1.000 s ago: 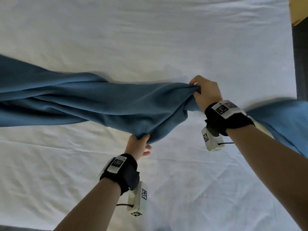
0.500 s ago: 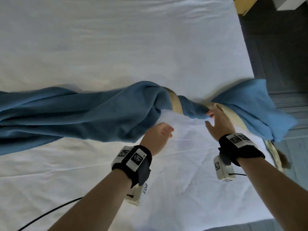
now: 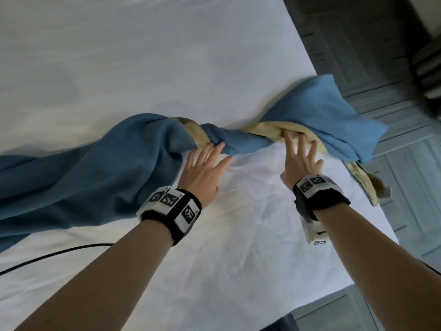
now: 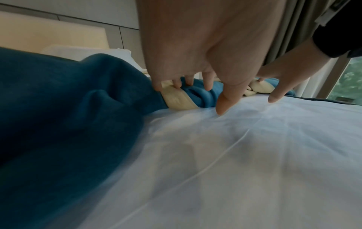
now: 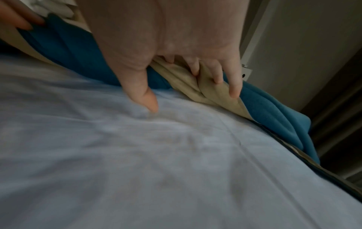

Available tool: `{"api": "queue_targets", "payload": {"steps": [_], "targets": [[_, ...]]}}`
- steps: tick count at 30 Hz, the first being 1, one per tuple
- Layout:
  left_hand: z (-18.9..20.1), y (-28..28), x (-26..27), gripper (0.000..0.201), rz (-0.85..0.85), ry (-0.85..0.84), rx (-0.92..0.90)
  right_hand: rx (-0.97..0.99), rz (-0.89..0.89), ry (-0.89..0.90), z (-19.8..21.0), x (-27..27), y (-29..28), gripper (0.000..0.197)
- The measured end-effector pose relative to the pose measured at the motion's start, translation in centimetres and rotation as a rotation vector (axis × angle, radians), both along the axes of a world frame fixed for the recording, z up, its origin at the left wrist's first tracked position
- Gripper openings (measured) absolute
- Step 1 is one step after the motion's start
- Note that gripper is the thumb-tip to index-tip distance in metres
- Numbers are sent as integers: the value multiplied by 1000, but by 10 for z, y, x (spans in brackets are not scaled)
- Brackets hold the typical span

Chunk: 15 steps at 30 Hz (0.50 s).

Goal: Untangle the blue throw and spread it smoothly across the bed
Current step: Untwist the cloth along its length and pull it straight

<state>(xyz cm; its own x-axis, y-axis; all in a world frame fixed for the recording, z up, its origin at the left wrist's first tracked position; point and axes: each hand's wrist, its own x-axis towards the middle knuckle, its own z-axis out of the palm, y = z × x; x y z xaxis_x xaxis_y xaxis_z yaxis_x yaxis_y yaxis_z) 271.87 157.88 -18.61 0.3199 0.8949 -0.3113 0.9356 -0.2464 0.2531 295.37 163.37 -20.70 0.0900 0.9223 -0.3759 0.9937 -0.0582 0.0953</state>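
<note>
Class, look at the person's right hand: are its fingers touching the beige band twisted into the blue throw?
Touching. The right wrist view shows the fingers of the right hand pressed into the beige band.

The right hand (image 5: 166, 38) spreads its fingers (image 5: 235, 83) on the beige band (image 5: 205, 89) of the blue throw (image 5: 78, 54); its thumb touches the white sheet (image 5: 156, 162) near it.

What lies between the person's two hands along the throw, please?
Between the left hand and the right hand runs a twisted stretch of the blue throw, its beige trim wound around it; the head view shows this best.
</note>
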Motion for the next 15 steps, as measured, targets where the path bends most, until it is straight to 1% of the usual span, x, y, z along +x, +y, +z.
{"api": "queue_targets", "payload": {"steps": [4, 10, 12, 15], "targets": [[-3, 10, 14, 80, 77, 35, 6, 30, 112, 25, -10, 18, 25, 95], [-7, 25, 54, 70, 309, 93, -35, 6, 331, 123, -15, 57, 81, 89], [-6, 29, 72, 66, 410, 95, -31, 2, 451, 116, -14, 74, 97, 78], [-4, 39, 98, 63, 553, 112, -3, 85, 617, 58, -11, 101, 123, 55]]}}
